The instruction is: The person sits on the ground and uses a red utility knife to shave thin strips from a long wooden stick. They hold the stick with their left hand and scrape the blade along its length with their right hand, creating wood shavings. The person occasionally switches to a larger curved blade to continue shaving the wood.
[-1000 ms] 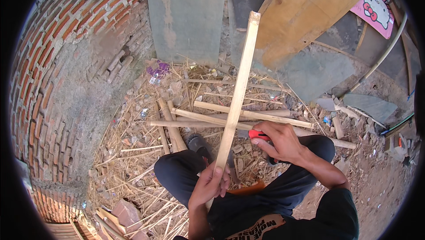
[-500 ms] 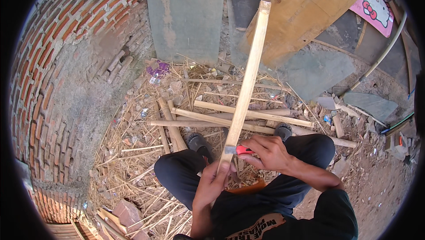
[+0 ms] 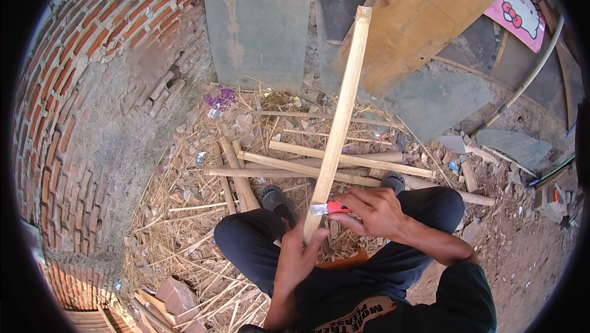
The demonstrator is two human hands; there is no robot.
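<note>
A long, pale bamboo strip [image 3: 340,124] slants up and away from my lap, its far tip in front of a brown board. My left hand [image 3: 296,258] is closed round its near end, the thumb lying along the right side. My right hand [image 3: 376,212] grips a red utility knife [image 3: 338,207]. The knife's wide metal blade lies across the strip, just beyond my left hand. Some left fingers are hidden behind the bamboo.
Several split bamboo pieces [image 3: 362,158] lie crossed beyond my feet on straw and rubble. A brick wall [image 3: 58,124] rises at left. Grey sheets [image 3: 258,32] and a brown board [image 3: 424,13] lean at the back. A pink panel [image 3: 519,16] is at far right.
The strip's far end has shifted slightly left and down. My left thumb has moved off the strip's face toward its right side. The knife stays at nearly the same place, its blade now catching more light.
</note>
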